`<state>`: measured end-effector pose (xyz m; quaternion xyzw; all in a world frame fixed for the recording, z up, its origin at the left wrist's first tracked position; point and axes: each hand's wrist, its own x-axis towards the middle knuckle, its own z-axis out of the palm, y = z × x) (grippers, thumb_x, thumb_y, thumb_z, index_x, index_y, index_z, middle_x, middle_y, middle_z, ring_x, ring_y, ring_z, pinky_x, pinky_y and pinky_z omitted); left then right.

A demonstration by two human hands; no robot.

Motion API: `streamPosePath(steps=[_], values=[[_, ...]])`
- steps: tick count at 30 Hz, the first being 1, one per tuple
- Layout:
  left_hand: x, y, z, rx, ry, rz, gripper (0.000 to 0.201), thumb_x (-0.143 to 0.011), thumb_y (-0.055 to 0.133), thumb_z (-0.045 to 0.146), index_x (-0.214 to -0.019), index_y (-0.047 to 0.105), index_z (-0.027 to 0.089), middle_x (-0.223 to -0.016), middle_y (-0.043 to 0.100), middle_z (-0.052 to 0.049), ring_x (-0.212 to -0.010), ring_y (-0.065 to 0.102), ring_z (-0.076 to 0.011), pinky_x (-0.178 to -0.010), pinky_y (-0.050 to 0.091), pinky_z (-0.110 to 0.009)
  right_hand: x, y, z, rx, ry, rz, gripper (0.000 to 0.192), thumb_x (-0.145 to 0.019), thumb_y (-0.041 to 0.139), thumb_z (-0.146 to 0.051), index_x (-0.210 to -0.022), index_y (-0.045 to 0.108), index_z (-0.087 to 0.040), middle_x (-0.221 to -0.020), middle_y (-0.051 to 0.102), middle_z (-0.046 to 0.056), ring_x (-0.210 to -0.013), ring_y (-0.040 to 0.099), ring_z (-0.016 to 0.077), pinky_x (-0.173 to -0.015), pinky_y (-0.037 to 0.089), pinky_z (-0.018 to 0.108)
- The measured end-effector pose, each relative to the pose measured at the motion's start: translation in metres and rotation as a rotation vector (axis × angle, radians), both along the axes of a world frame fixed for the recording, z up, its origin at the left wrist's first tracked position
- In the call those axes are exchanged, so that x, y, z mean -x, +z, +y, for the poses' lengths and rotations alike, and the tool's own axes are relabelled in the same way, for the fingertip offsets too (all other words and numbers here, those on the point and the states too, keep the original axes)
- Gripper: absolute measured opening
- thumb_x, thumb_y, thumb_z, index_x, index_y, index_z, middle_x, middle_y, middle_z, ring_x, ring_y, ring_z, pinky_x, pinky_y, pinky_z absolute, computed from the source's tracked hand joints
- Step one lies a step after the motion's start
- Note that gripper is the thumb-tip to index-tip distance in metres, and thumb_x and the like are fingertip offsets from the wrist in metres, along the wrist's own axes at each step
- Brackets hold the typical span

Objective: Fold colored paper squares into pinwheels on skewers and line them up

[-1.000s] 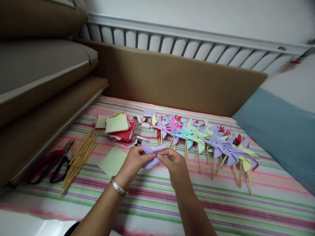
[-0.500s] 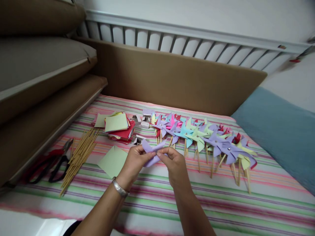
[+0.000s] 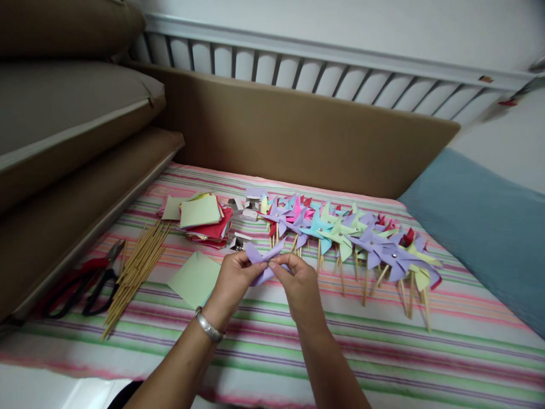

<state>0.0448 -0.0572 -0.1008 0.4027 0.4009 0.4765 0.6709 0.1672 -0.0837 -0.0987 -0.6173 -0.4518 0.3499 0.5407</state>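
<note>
A purple paper pinwheel [image 3: 267,276], its points folded inward, is held up between both hands above the striped cloth. My left hand [image 3: 233,275] pinches its left side, fingers closed on the paper. With thumb and fingertips, my right hand [image 3: 298,281] presses at the pinwheel's centre; whatever is under those fingertips is hidden. Just left of my left hand lies a light green paper square [image 3: 193,279]. Beyond the hands, a small open white box [image 3: 239,242] holds tiny metallic pieces. Many finished pinwheels [image 3: 374,247] on sticks lie to the right.
A stack of coloured paper squares [image 3: 202,213] and more small boxes [image 3: 251,207] lie farther back. At the left are thin wooden sticks [image 3: 138,272] and black-handled scissors [image 3: 96,284]. Brown padded cushions [image 3: 80,187] pile up at the left, and a brown board [image 3: 289,136] stands behind.
Both hands stay on the purple pinwheel, with the right fingers shifting slightly at its centre. The view has moved very slightly; everything else lies as before.
</note>
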Motion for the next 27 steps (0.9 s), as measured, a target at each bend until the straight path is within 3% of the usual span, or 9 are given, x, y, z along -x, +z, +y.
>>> streamPosePath(steps=[21,27], values=[[0.0000,-0.0026,0.0010,0.002,0.032,0.019,0.024,-0.055,0.078,0.029,-0.072,0.073,0.013,-0.065,0.069,-0.003,-0.059,0.058,-0.0142,-0.059,0.043,-0.026,0.0038,-0.0003,0.0011,-0.018,0.007,0.025,0.011,-0.065,0.066,-0.028,-0.064,0.062,-0.019,-0.062,0.062,-0.001,-0.060,0.055,0.0150,-0.059,0.043,0.026],[0.0017,0.0036,0.0013,0.016,0.021,0.008,0.025,-0.055,0.078,0.029,-0.075,0.073,0.013,-0.068,0.070,-0.003,-0.061,0.059,-0.0142,-0.061,0.044,-0.025,0.0047,0.0028,0.0003,-0.014,0.019,0.002,0.009,-0.068,0.064,-0.027,-0.068,0.060,-0.019,-0.066,0.061,-0.001,-0.063,0.055,0.0154,-0.060,0.043,0.026]])
